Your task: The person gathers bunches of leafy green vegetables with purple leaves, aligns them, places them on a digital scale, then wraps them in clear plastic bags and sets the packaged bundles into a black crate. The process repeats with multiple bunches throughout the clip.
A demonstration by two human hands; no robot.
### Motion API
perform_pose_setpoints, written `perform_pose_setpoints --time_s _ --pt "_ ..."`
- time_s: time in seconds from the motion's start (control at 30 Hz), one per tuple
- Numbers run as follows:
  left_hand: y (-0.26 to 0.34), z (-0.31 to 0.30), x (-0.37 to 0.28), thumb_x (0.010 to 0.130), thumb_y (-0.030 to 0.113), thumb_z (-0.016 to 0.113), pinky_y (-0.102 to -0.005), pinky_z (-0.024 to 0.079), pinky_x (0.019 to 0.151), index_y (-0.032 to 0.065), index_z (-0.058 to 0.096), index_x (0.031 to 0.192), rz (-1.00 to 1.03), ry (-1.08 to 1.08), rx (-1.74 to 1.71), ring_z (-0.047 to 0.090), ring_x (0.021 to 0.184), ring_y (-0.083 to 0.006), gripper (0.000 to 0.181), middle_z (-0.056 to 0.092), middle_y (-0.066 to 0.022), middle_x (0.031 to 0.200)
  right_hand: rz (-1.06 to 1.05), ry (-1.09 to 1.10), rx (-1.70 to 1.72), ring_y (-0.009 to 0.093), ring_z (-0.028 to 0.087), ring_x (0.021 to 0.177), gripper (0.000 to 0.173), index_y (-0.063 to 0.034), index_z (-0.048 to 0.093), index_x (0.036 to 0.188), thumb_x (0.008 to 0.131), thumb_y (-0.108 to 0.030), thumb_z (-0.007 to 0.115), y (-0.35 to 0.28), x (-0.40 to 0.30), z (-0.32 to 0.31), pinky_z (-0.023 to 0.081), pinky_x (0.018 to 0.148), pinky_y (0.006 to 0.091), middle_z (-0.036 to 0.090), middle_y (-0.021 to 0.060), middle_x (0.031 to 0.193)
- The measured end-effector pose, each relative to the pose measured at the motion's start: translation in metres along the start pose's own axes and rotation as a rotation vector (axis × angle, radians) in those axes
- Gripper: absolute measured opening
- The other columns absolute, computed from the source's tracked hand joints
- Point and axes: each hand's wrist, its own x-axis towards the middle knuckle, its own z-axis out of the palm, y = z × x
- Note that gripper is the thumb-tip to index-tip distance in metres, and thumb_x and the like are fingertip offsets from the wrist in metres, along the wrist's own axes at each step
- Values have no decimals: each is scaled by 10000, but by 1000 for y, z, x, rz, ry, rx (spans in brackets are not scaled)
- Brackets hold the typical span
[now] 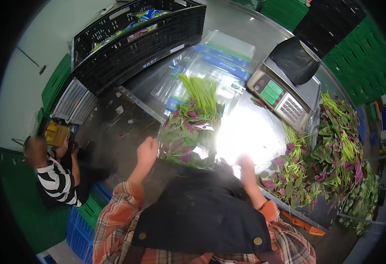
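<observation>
A clear plastic bag (193, 145) lies before me, filled with red-and-green amaranth leaves. Pale green stems (200, 92) stick out of its far end. My left hand (147, 150) is closed at the bag's left edge and appears to pinch the film. To the right of the bag, my right hand (245, 161) is blurred and washed out by strong glare on the metal table (245, 132). Its fingers cannot be made out, nor whether they hold film. Beyond the bag lie flat printed plastic bags (226, 61) in an overlapping stack.
A digital scale (278, 95) bearing a black object (293, 61) stands right of the bags. Loose amaranth (335, 151) is heaped at the right. A black crate (140, 43) with packed bags stands far left. A seated person (57, 178) is at the left.
</observation>
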Motion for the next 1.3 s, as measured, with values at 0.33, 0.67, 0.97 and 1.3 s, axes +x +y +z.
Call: perform_pose_setpoints --time_s 0.33,0.67,0.97,1.3 --pt "-6 4 -20 927 212 485 -250 381 448 28 476 729 -65 149 -392 500 455 -93 270 488 -27 492 221 4 79 46 378 579 270 -46 472 745 938 -234 500 9 26 38 340 517 214 449 -24 634" --pt "35 -24 6 645 -81 477 -399 395 882 11 531 1005 513 363 -138 490 1021 -348 375 529 -169 1097 255 103 -332 157 512 654 301 30 555 840 871 -269 556 59 48 38 422 617 299 579 93 728" --pt "25 -3 28 863 120 530 -362 391 919 28 609 1059 502 -355 -347 538 1051 -276 231 577 -119 1152 675 -55 221 94 493 746 269 -2 559 960 867 -253 577 17 57 39 399 641 244 570 17 838" --pt "155 -93 94 883 249 571 -300 420 870 58 278 1353 -102 -972 -1328 506 1059 -186 587 505 -74 1178 -653 -652 -751 363 547 988 224 -21 567 812 713 -150 721 -176 99 106 462 845 403 445 265 1225"
